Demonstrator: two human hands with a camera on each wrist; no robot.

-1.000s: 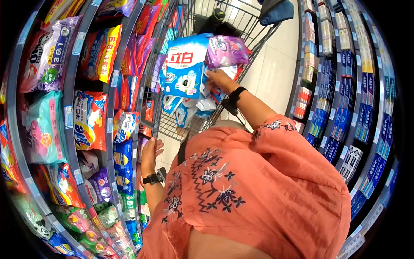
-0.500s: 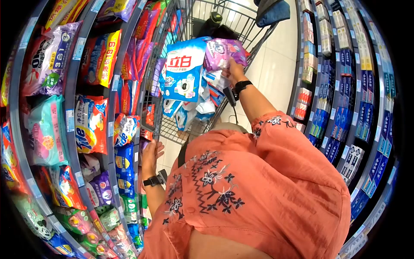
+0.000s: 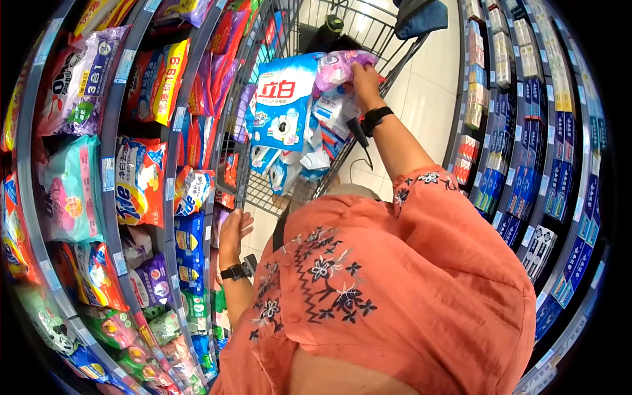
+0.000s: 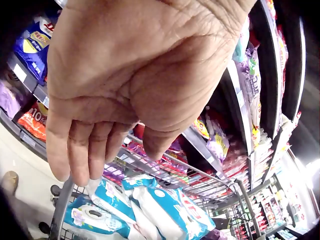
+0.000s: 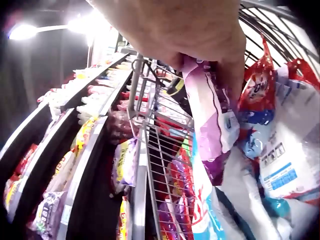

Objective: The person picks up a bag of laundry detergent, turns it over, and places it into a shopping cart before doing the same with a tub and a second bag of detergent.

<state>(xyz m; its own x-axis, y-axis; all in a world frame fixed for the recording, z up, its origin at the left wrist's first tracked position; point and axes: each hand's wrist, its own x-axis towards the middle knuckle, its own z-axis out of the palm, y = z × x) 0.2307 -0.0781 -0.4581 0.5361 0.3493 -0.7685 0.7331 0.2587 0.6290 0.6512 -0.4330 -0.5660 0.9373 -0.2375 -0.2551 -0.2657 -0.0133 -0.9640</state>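
Observation:
The right hand (image 3: 366, 84) pinches the top of a purple bag (image 3: 334, 70) in the shopping cart; in the right wrist view this purple bag (image 5: 206, 115) hangs on edge from the right hand (image 5: 200, 40). Beside it lies a blue and white detergent bag (image 3: 284, 102), with white and blue packs (image 3: 316, 160) under and around it. The left hand (image 3: 231, 236) is held near the shelf, below the cart's near corner, fingers extended and holding nothing. In the left wrist view the left hand (image 4: 135, 85) shows its bare palm above blue and white bags (image 4: 170, 210).
Shelves of detergent bags (image 3: 139, 181) line the left side, close to the cart (image 3: 263, 199). More shelves with small boxes (image 3: 525, 131) stand on the right, across a tiled floor (image 3: 421, 105). Dark items (image 3: 327, 33) and blue cloth (image 3: 421, 18) are at the cart's far end.
The right hand has moved from beside the blue and white bag to the purple bag and has lifted and tilted it, baring packs beneath. The left hand has hardly moved.

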